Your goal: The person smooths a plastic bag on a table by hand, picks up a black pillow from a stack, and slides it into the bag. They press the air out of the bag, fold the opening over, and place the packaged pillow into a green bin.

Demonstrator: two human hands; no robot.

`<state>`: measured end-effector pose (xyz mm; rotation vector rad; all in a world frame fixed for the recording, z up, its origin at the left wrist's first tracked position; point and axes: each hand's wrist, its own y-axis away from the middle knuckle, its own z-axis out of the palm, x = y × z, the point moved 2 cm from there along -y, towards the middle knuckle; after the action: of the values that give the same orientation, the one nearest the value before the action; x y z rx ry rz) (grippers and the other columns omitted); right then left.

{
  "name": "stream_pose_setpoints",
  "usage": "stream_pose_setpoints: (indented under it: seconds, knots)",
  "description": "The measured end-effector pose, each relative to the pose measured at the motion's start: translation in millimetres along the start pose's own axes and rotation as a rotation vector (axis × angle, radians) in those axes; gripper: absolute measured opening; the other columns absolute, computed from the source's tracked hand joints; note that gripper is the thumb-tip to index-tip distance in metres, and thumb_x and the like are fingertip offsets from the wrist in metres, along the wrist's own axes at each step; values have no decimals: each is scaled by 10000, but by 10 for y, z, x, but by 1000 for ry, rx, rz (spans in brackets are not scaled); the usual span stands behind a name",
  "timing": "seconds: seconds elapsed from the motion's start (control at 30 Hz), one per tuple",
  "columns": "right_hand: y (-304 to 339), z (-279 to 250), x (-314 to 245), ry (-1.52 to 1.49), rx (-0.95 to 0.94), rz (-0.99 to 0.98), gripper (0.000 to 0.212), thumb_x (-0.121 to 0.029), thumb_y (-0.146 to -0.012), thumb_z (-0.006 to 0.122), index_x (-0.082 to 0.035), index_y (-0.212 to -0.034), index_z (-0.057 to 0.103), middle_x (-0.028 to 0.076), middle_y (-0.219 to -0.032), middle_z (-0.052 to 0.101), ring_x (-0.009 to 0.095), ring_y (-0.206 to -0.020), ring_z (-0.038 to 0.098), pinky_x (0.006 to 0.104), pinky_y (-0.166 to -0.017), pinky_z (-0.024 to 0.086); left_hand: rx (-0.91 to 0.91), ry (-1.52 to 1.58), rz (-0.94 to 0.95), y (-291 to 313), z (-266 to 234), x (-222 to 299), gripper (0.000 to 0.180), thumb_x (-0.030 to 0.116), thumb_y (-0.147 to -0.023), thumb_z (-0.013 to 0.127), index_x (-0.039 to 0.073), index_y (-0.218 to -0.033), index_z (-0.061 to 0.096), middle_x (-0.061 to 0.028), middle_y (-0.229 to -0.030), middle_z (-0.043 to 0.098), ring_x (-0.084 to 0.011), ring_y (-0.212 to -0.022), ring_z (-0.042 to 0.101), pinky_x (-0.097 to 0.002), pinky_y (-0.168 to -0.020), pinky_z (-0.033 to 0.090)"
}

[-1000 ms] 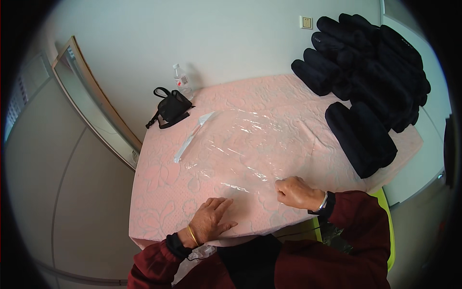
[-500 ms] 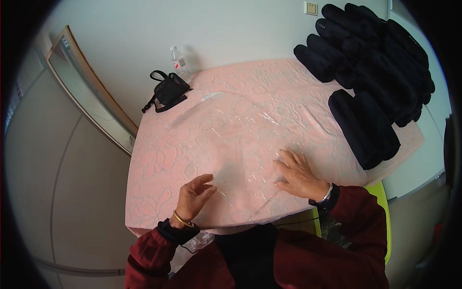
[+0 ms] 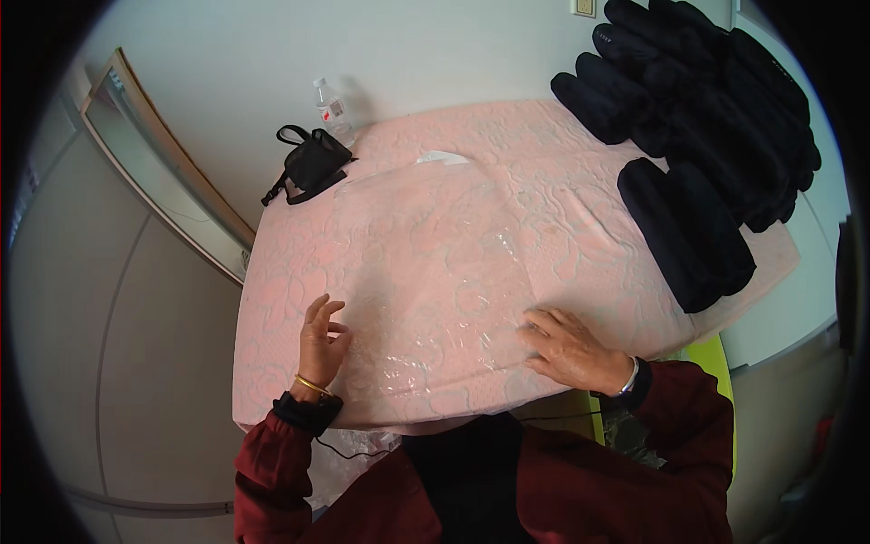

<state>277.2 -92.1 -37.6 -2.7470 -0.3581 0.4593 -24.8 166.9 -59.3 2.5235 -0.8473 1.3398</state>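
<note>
A large clear plastic bag (image 3: 435,263) lies spread over the pink patterned cloth (image 3: 290,258), wrinkled and shiny along its near part. A white patch (image 3: 443,158) shows at its far end. My left hand (image 3: 322,349) is at the bag's left edge, thumb and a finger pinched together there while the other fingers stick up. My right hand (image 3: 575,352) rests palm down by the bag's right edge, fingers stretched and a little apart, thumb tucked near the cloth.
Dark navy padded rolls (image 3: 689,118) pile at the far right, with a separate pair (image 3: 686,236) nearer. A black small bag (image 3: 313,163) and a clear bottle (image 3: 333,113) stand far left. A framed mirror (image 3: 159,163) leans left; a yellow-green container (image 3: 716,363) sits below the right edge.
My left hand has moved left and slightly away from me. The plastic bag has flattened and spread out, its white patch shifting right. My right hand has stayed nearly in place.
</note>
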Motion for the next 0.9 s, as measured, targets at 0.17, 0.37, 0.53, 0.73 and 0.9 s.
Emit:
stream_pose_setpoints:
  seconds: [0.17,0.37,0.53,0.73,0.9]
  knots:
    - [112,3,-51,-85,-212,79,383,-58,-802,742,-13,-1145,578,178,-1264,514,365,-1167,540,434,-992,459,-6,-480,368,297,-39,259,628,3,-744,783,33,-1325,546,-225,-1488,417,-386,-1304,503,-435,-1018,491]
    - [-137,150,-184,-57,-85,44,607,-124,-824,729,64,-1340,471,246,-1443,402,412,-1368,393,474,-1129,350,-267,-405,625,760,1091,984,802,353,-868,724,-71,-1457,383,-281,-1561,308,-441,-1445,320,-559,-1162,290]
    - [-177,359,-171,12,-228,30,812,-356,-898,663,104,-1472,319,268,-1577,256,413,-1489,220,523,-1211,196,-267,-560,623,808,1387,838,990,665,-904,509,-111,-1484,305,-295,-1588,248,-435,-1492,226,-554,-1209,169]
    - [56,279,-70,10,-334,106,919,-551,-942,556,95,-1516,244,264,-1610,205,407,-1511,171,537,-1225,127,-208,-685,445,810,555,299,1069,743,-878,475,-113,-1492,291,-306,-1576,264,-439,-1493,219,-553,-1208,152]
    - [62,266,-84,15,-342,128,923,-568,-941,554,87,-1517,253,260,-1609,210,409,-1509,179,541,-1222,137,-156,-749,334,793,291,138,1086,751,-868,488,-117,-1490,288,-308,-1567,278,-449,-1478,244,-557,-1202,168]
